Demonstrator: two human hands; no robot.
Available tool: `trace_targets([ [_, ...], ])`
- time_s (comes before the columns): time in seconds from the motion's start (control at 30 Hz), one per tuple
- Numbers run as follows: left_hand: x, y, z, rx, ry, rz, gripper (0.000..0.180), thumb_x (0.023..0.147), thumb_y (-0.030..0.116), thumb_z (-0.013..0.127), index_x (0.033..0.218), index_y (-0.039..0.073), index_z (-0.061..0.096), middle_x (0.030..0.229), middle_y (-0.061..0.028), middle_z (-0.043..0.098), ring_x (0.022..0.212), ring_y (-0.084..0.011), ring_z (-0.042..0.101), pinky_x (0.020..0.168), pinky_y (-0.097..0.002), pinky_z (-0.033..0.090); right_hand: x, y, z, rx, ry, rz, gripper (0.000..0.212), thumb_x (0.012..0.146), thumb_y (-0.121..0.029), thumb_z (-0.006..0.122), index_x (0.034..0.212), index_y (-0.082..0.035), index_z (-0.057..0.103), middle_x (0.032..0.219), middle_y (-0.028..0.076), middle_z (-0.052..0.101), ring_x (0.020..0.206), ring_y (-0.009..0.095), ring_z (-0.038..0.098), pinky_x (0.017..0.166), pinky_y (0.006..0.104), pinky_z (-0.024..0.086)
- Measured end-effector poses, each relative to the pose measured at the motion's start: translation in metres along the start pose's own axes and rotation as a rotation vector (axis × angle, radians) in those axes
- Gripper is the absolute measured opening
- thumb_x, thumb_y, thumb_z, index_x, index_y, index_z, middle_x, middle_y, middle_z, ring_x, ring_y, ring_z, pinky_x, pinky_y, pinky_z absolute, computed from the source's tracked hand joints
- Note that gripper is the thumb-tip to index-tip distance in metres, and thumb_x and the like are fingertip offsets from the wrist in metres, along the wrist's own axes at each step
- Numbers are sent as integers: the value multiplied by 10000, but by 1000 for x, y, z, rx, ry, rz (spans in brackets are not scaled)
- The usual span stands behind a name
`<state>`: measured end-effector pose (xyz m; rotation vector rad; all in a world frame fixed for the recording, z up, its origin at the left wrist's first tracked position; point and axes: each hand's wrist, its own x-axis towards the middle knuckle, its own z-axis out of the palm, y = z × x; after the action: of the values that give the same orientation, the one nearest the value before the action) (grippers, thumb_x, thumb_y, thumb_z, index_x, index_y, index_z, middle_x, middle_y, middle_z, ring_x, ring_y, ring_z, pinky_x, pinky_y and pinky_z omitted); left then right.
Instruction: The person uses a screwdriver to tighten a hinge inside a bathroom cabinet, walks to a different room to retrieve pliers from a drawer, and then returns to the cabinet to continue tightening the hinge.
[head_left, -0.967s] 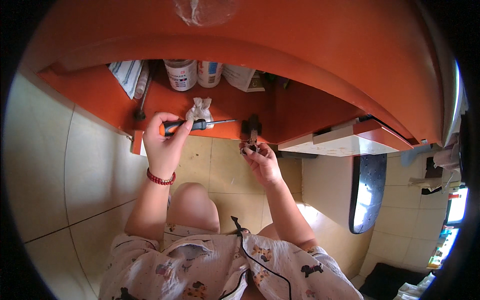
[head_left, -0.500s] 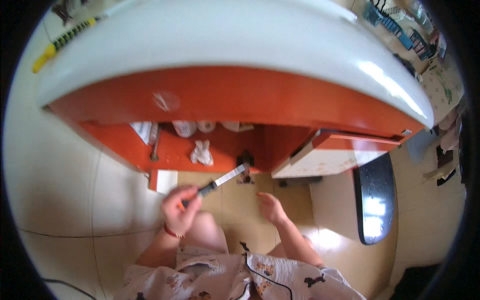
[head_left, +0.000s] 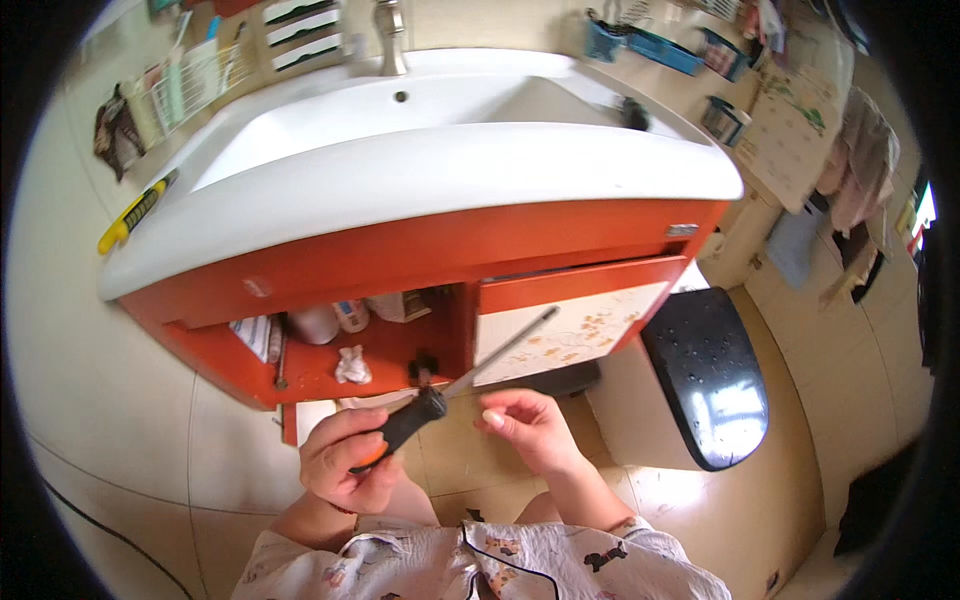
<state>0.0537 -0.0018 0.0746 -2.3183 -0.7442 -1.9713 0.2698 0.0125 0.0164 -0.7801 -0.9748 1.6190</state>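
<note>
My left hand (head_left: 345,460) is wrapped round the black and orange handle of a screwdriver (head_left: 425,405). Its long metal shaft points up and to the right, in front of the cabinet. My right hand (head_left: 530,428) is raised beyond the handle end, thumb and fingers pinched together; whatever they may hold is too small to make out. Ahead stands a red vanity cabinet (head_left: 380,262) with its left compartment uncovered. A dark metal hinge (head_left: 424,366) sits on the inner side of that opening. At right, the cabinet door with an orange flower pattern (head_left: 590,335) is closed.
White crumpled tissue (head_left: 352,366) and several bottles (head_left: 350,316) are inside the compartment. Above is a white sink (head_left: 450,160) with a tap (head_left: 391,40). A yellow-handled tool (head_left: 133,218) rests on its left rim. A black-lidded bin (head_left: 708,380) stands at right.
The view has tilted up, bringing the basin and tap into sight. The screwdriver now points more steeply upward, and both hands sit closer to each other.
</note>
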Motion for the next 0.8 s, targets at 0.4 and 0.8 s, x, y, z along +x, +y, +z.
trace_targets([
  [0.4,-6,18,49,-127,-203,-116,205,630,-8,670,822,-24,601,896,-165,605,756,-247,608,637,-294,504,3,-58,-20,463,368,-406,32,828,-84,546,796,-86,547,730,7,561,576,63,500,500,209,431],
  [0.8,-52,7,72,-117,-507,-500,275,700,119,657,921,-15,561,758,-129,589,662,-258,582,592,-308,466,0,-24,-57,663,222,-154,176,873,-214,460,840,-55,528,731,27,546,590,108,493,552,250,424],
])
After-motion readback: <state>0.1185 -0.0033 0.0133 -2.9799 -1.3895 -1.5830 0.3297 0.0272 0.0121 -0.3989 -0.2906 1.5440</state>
